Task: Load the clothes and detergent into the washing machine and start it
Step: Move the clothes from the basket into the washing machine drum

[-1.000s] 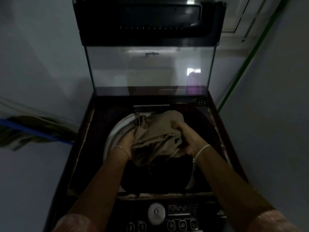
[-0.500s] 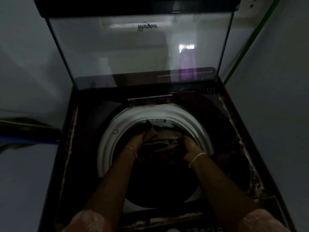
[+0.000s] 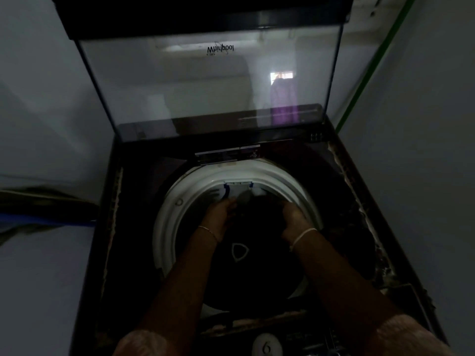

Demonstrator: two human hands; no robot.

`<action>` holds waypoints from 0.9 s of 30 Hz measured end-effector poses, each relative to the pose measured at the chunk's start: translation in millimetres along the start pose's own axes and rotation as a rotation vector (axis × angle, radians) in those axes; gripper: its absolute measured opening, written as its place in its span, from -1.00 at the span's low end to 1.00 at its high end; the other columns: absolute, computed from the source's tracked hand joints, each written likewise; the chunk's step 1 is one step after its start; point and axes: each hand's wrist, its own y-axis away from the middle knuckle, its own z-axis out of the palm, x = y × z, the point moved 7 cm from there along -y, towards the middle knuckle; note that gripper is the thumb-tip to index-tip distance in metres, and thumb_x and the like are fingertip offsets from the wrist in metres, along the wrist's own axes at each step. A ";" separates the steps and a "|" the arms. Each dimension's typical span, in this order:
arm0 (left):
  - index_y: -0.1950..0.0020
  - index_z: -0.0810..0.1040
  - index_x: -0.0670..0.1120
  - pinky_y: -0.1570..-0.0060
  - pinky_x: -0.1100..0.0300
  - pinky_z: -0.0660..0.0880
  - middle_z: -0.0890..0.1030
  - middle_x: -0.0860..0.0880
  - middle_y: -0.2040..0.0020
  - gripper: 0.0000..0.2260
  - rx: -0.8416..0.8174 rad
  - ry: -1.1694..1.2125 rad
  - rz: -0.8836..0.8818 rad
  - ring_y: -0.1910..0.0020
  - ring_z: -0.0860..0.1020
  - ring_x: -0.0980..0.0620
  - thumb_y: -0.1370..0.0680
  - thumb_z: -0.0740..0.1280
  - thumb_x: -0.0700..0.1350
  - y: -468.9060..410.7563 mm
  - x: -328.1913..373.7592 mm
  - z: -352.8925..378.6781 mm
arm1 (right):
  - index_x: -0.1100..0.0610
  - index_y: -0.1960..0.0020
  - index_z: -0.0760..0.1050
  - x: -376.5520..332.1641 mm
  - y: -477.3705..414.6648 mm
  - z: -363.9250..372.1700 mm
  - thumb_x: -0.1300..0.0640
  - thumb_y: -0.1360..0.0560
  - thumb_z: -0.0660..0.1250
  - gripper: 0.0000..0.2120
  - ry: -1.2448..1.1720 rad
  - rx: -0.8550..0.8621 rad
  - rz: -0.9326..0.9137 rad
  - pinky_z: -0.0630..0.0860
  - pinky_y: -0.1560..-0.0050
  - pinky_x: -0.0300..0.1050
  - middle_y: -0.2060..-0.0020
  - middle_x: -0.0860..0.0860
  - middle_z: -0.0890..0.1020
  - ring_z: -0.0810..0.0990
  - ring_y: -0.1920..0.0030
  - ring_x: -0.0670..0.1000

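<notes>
both hands are inside the white-rimmed round drum (image 3: pixel 167 227) of the dark top-loading washing machine (image 3: pixel 133 201), at its far side. the dark bundled clothes (image 3: pixel 259 209) lie low between left hand (image 3: pixel 221 214) and right hand (image 3: pixel 294 217), equally near to each. whether the fingers grip the cloth cannot be told in the dim light.

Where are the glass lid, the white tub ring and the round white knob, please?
glass lid (image 3: pixel 205 86): head view, on the clear pane under the brand name.
white tub ring (image 3: pixel 166 227): head view, on its left curve.
round white knob (image 3: pixel 266 346): head view, on its face, at the picture's bottom edge.
</notes>
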 end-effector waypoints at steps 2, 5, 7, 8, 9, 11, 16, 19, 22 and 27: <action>-0.35 0.44 -0.10 0.17 0.20 0.38 0.53 -0.03 -0.27 -0.67 -0.027 -0.005 0.029 0.15 0.48 0.08 -0.63 0.12 -0.05 11.8 6.3 10.6 | 0.21 0.10 0.50 -5.6 10.5 2.5 0.13 -0.61 0.06 -0.72 0.094 -0.014 0.010 0.53 0.44 -0.27 0.43 0.09 0.62 0.59 0.45 0.02; -0.37 0.42 -0.05 -0.10 0.14 0.36 0.46 -0.04 -0.37 -0.66 -0.151 0.019 0.089 -0.15 0.51 0.03 -0.65 0.06 -0.02 32.2 15.0 38.6 | 0.14 0.07 0.49 -31.0 36.5 6.1 0.13 -0.60 0.06 -0.76 0.220 -0.011 -0.099 0.49 0.07 -0.16 0.20 0.02 0.61 0.55 0.18 -0.02; -0.24 0.52 -0.03 -0.21 0.11 0.34 0.52 -0.05 -0.31 -0.73 -0.217 0.063 0.117 -0.27 0.48 -0.04 -0.63 0.13 -0.01 51.2 23.0 62.2 | 0.12 0.03 0.50 -53.7 60.2 9.8 0.13 -0.60 0.06 -0.76 0.182 -0.057 -0.165 0.45 -0.05 -0.11 0.09 0.01 0.60 0.56 0.11 -0.02; -0.17 0.55 -0.03 -0.22 0.10 0.35 0.54 -0.06 -0.27 -0.77 -0.246 0.081 0.131 -0.26 0.49 -0.05 -0.62 0.16 -0.03 60.2 26.4 75.2 | 0.11 0.02 0.50 -65.2 72.9 9.6 0.13 -0.61 0.06 -0.76 0.154 -0.085 -0.186 0.45 -0.01 -0.13 0.07 0.01 0.60 0.56 0.11 -0.02; -0.14 0.55 -0.04 -0.22 0.10 0.36 0.55 -0.07 -0.25 -0.77 -0.273 0.089 0.144 -0.24 0.50 -0.06 -0.61 0.17 -0.04 68.6 28.6 89.1 | 0.11 0.01 0.49 -77.0 84.5 6.8 0.13 -0.61 0.06 -0.77 0.127 -0.104 -0.209 0.45 0.03 -0.15 0.06 0.01 0.60 0.57 0.10 -0.03; -0.23 0.53 -0.08 -0.21 0.10 0.39 0.55 -0.08 -0.25 -0.73 -0.327 0.092 0.174 -0.21 0.51 -0.06 -0.62 0.15 -0.04 84.8 31.0 119.2 | 0.10 -0.01 0.48 -100.8 111.4 -3.7 0.13 -0.61 0.05 -0.77 0.093 -0.132 -0.262 0.45 0.05 -0.16 0.04 0.01 0.60 0.57 0.08 -0.04; -0.25 0.51 -0.07 -0.14 0.15 0.42 0.57 -0.06 -0.21 -0.72 -0.444 0.047 0.201 -0.15 0.54 -0.03 -0.64 0.12 -0.03 118.5 17.0 207.3 | 0.10 0.01 0.51 -153.8 165.0 -68.1 0.14 -0.61 0.06 -0.76 0.003 -0.111 -0.384 0.46 0.07 -0.19 0.12 -0.02 0.65 0.60 0.12 -0.06; -0.18 0.53 -0.07 -0.13 0.14 0.45 0.58 -0.07 -0.22 -0.75 -0.496 -0.008 0.182 -0.18 0.54 -0.04 -0.64 0.12 -0.04 135.0 -7.1 265.2 | 0.12 0.00 0.51 -180.0 190.1 -126.3 0.14 -0.61 0.06 -0.75 -0.041 -0.067 -0.442 0.45 0.06 -0.19 0.06 0.01 0.62 0.58 0.07 -0.04; -0.18 0.54 -0.09 -0.16 0.12 0.45 0.57 -0.08 -0.26 -0.75 -0.525 -0.054 0.146 -0.23 0.53 -0.06 -0.64 0.13 -0.05 144.8 -42.1 319.8 | 0.11 0.02 0.52 -197.3 210.1 -191.4 0.14 -0.62 0.06 -0.75 -0.072 -0.013 -0.465 0.44 0.07 -0.20 0.07 0.01 0.62 0.57 0.06 -0.05; -0.33 0.47 -0.12 -0.21 0.12 0.42 0.54 -0.07 -0.30 -0.67 -0.502 -0.125 0.039 -0.24 0.50 -0.04 -0.64 0.13 -0.03 151.7 -122.0 393.0 | 0.10 0.03 0.52 -208.8 224.7 -304.4 0.12 -0.62 0.08 -0.76 -0.084 0.085 -0.418 0.44 0.14 -0.19 0.07 -0.01 0.61 0.56 0.08 -0.06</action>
